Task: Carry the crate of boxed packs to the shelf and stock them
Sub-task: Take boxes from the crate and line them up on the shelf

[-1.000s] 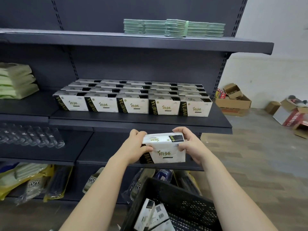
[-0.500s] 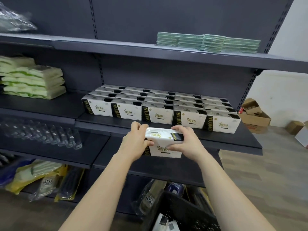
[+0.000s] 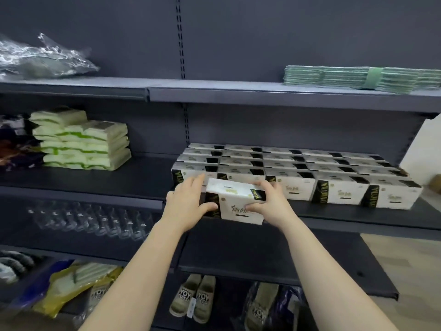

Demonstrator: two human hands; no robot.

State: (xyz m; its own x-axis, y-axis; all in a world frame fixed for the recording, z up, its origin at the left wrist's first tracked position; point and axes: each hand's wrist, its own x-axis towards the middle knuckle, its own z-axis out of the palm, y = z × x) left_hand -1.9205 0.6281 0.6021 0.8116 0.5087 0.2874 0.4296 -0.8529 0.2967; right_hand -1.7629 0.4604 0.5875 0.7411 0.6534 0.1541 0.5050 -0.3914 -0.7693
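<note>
Your left hand (image 3: 185, 209) and right hand (image 3: 270, 204) clamp one pack (image 3: 235, 203) at its ends, fingers wrapped, long axis left-right, printed face toward you, against five columns of shelved packs (image 3: 296, 168) on the shelf (image 3: 346, 217).

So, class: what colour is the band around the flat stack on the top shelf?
Green, around a pale green stack; head view.

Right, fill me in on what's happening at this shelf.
A person is stocking boxed packs. Both hands, the left hand and the right hand, hold one white boxed pack at the front edge of the middle shelf, just in front of the left end of the rows of matching packs already set there. The pack is tilted and looks not yet set down. The crate is out of view.
</note>
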